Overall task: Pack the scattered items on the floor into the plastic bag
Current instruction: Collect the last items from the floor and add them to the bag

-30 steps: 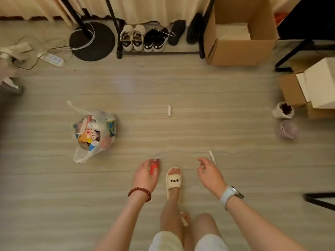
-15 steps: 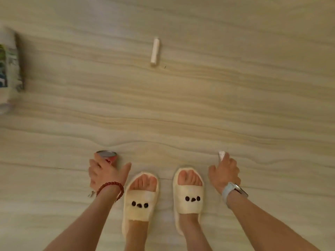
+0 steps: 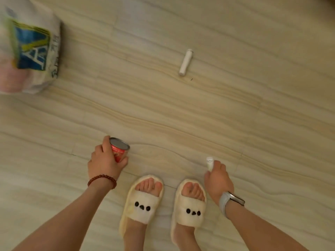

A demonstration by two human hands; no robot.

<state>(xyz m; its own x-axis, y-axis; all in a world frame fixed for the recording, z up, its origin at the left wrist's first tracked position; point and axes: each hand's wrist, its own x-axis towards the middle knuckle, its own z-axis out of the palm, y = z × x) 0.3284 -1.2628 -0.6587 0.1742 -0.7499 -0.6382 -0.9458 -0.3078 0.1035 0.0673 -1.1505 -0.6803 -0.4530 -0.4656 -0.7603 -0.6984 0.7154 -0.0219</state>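
Red tin can and small white tube in hand, bag off to the left.

Left hand (image 3: 106, 161) wraps its fingers round the red can (image 3: 118, 149); right hand (image 3: 218, 180) pinches a small white tube (image 3: 209, 163). Both should go to the plastic bag (image 3: 27, 46) lying at upper left on the floor (image 3: 235, 115), lowered into its mouth rather than dropped. A white cylinder (image 3: 185, 62) lies ahead, well apart from both hands.
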